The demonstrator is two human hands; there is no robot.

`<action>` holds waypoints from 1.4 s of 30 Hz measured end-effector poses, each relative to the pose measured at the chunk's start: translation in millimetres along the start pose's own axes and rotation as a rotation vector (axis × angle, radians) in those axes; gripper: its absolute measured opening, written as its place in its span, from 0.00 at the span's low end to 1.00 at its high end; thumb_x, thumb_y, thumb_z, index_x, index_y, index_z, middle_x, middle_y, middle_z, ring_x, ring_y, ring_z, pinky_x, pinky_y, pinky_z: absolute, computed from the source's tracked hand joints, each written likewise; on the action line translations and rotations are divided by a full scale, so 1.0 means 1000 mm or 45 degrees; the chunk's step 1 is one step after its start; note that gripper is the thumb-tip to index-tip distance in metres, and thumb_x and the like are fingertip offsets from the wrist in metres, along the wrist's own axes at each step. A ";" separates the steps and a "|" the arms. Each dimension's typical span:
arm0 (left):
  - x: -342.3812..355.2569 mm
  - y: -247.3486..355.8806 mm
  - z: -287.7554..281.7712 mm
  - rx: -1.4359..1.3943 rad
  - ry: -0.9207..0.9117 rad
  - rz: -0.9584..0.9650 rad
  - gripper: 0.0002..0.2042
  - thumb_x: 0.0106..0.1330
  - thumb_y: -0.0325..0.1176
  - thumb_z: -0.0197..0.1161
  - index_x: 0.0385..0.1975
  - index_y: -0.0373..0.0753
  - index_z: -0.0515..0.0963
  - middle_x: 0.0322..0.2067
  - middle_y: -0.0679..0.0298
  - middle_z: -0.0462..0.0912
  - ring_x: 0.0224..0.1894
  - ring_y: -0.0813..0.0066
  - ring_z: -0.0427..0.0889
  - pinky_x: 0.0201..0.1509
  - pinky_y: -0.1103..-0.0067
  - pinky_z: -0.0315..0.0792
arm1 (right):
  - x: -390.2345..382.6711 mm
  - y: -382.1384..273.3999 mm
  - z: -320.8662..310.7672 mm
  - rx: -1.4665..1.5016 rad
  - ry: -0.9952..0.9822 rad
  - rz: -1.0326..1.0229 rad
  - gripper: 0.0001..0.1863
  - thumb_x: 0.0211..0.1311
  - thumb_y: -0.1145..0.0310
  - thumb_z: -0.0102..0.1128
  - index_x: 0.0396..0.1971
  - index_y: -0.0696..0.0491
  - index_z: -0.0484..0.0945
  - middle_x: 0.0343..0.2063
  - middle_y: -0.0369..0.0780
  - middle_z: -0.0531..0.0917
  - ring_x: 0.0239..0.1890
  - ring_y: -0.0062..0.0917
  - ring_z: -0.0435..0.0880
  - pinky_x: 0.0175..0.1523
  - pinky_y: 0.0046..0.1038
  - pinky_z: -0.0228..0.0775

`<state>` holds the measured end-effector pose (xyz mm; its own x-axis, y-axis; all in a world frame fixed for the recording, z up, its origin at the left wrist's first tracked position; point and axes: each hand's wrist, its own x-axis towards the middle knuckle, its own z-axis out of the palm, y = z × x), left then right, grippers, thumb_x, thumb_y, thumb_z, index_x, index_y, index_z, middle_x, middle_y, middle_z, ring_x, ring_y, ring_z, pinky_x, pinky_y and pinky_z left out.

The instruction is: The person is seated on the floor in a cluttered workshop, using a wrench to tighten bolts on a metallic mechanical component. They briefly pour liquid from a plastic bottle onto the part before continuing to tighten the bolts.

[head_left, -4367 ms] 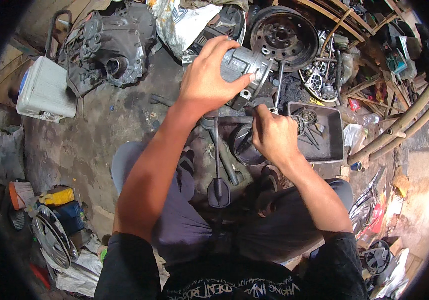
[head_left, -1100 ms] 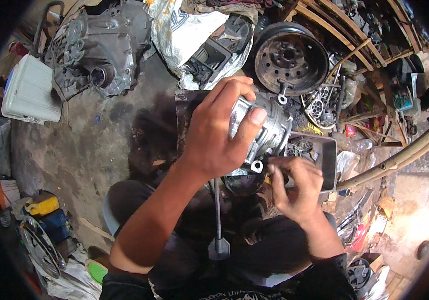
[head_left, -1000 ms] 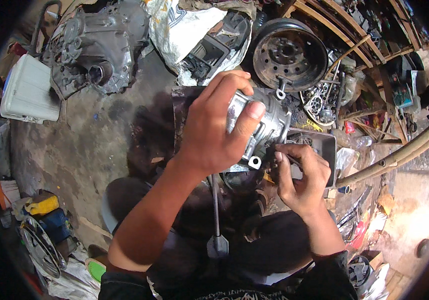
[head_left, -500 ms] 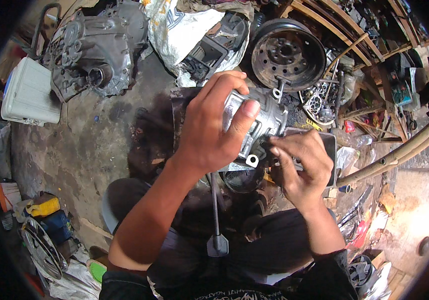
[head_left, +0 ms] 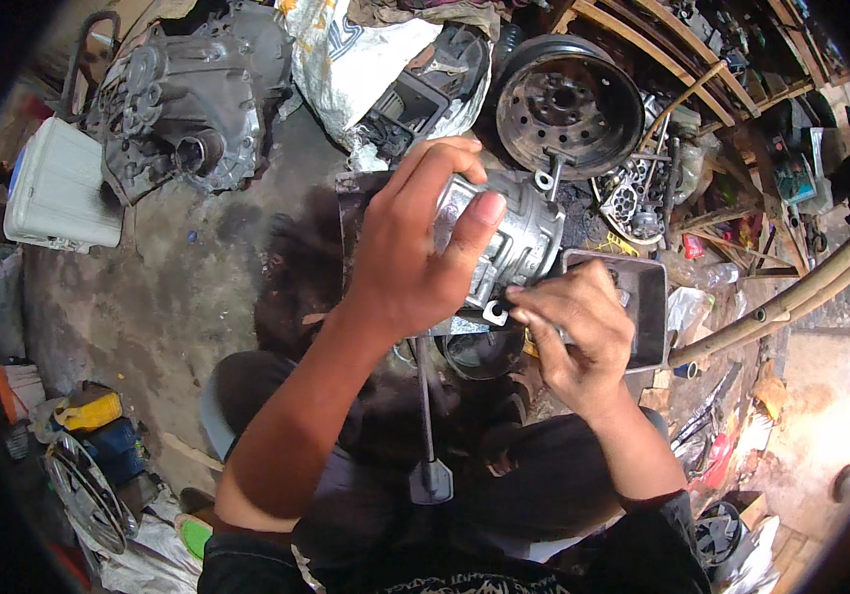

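A silver, ribbed, cylindrical metal housing [head_left: 529,228], shaped like a car air-conditioning compressor, lies tilted in front of me. My left hand [head_left: 410,247] is wrapped around its left side, thumb on top and fingers over the far edge. Drilled lugs stick out at its far right and near end. Beside the near lug [head_left: 494,313] my right hand [head_left: 583,332] has thumb and fingers pinched at the housing's lower edge. Whatever those fingertips grip is hidden. Below the housing, a dark rod [head_left: 425,406] with a flat, angular end points toward me between my legs.
A grey rectangular tray [head_left: 650,307] stands just right of my right hand. Farther off are a black steel wheel rim [head_left: 568,104], a white sack [head_left: 331,69] and a large gearbox casing [head_left: 187,99]. At the left is a pale plastic container [head_left: 63,188]; bamboo poles [head_left: 781,307] cross the right side.
The housing and both hands have shifted slightly left. My right fingertips have come closer to the near lug, and more of the grey tray shows.
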<state>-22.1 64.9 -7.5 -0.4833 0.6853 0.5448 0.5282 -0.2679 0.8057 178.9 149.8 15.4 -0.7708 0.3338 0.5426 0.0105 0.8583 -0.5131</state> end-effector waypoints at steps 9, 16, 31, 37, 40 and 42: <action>0.000 0.000 0.000 0.042 0.013 -0.001 0.16 0.78 0.40 0.53 0.47 0.31 0.78 0.55 0.43 0.84 0.60 0.47 0.84 0.66 0.63 0.73 | 0.005 0.006 -0.006 -0.050 0.013 0.028 0.15 0.52 0.77 0.79 0.42 0.52 0.93 0.33 0.38 0.88 0.35 0.32 0.80 0.42 0.32 0.72; -0.001 -0.001 0.003 0.047 0.036 0.021 0.15 0.78 0.40 0.54 0.47 0.33 0.78 0.55 0.44 0.85 0.59 0.46 0.84 0.66 0.63 0.73 | 0.006 0.001 -0.006 -0.135 0.143 0.117 0.15 0.52 0.81 0.77 0.41 0.53 0.93 0.30 0.38 0.85 0.33 0.32 0.79 0.41 0.33 0.71; -0.001 -0.005 0.004 0.107 0.058 0.073 0.14 0.74 0.40 0.66 0.45 0.34 0.77 0.52 0.44 0.84 0.56 0.40 0.84 0.62 0.59 0.77 | 0.007 0.019 -0.021 -0.175 0.369 0.189 0.03 0.64 0.79 0.71 0.37 0.58 0.87 0.35 0.42 0.86 0.40 0.31 0.84 0.50 0.32 0.75; -0.001 -0.006 0.002 0.091 0.033 0.061 0.15 0.77 0.43 0.64 0.46 0.35 0.77 0.54 0.44 0.84 0.58 0.40 0.84 0.64 0.59 0.76 | 0.003 0.069 -0.039 0.593 0.416 0.801 0.12 0.83 0.68 0.49 0.43 0.60 0.78 0.43 0.43 0.88 0.47 0.27 0.85 0.56 0.30 0.74; -0.001 -0.007 0.000 0.130 0.019 0.114 0.16 0.79 0.44 0.60 0.46 0.34 0.77 0.54 0.43 0.84 0.58 0.40 0.84 0.64 0.59 0.76 | -0.004 0.105 -0.032 0.854 0.393 1.033 0.14 0.83 0.71 0.44 0.56 0.61 0.75 0.43 0.47 0.89 0.47 0.34 0.92 0.56 0.34 0.80; -0.002 -0.009 -0.003 0.111 0.006 0.118 0.16 0.80 0.44 0.59 0.47 0.33 0.77 0.54 0.42 0.83 0.57 0.40 0.84 0.64 0.60 0.75 | -0.006 0.128 -0.023 0.733 0.340 1.126 0.16 0.82 0.75 0.42 0.60 0.62 0.74 0.42 0.47 0.89 0.43 0.32 0.92 0.51 0.31 0.82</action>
<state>-28.3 63.8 -14.8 -0.4327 0.6571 0.6172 0.6296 -0.2698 0.7286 199.5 266.6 -38.7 -0.4732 0.8772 -0.0809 0.1397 -0.0159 -0.9901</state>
